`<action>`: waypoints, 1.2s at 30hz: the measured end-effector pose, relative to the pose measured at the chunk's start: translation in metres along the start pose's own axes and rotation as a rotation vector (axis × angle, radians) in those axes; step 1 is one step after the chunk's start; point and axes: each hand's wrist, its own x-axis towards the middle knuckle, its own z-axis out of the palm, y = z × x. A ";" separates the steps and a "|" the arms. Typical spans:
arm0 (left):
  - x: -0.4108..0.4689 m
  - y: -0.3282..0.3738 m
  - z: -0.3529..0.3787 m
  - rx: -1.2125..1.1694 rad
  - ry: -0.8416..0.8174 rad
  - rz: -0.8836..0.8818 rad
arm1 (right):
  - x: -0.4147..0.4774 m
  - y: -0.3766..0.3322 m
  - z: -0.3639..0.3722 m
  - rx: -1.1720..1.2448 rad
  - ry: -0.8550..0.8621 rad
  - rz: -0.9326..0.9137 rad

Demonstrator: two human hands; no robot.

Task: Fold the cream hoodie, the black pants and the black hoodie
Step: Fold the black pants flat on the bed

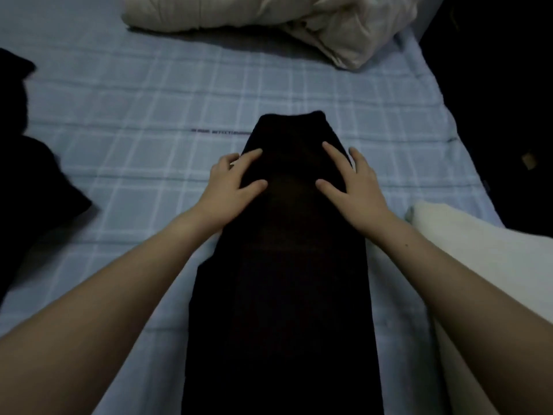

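The black pants lay lengthwise on the bed. The left hand and right hand pressed flat on them, fingers spread apart. Beyond the pants, a printed line on the bed was unreadable.

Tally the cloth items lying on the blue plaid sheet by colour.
Black: 2, long black pants and crumpled black garment at left edge.
Cream: 2, rumpled cream quilt at far end and pale cream fabric bundle at right.
Total: 4.
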 end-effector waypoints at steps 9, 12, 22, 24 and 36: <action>0.118 -0.019 0.013 -0.372 -0.137 -0.033 | 0.123 0.026 0.013 0.240 -0.140 0.091; 0.129 -0.035 0.030 -0.252 -0.034 -0.014 | 0.135 0.046 0.031 0.195 -0.105 0.055; 0.131 -0.032 0.028 -0.314 -0.002 0.018 | 0.131 0.029 0.026 0.231 -0.070 0.033; 0.120 -0.017 0.014 -0.587 -0.009 -0.020 | 0.123 0.011 0.004 0.419 -0.070 0.027; -0.071 0.063 -0.069 -0.618 -0.103 0.211 | -0.072 -0.070 -0.109 0.542 -0.074 -0.154</action>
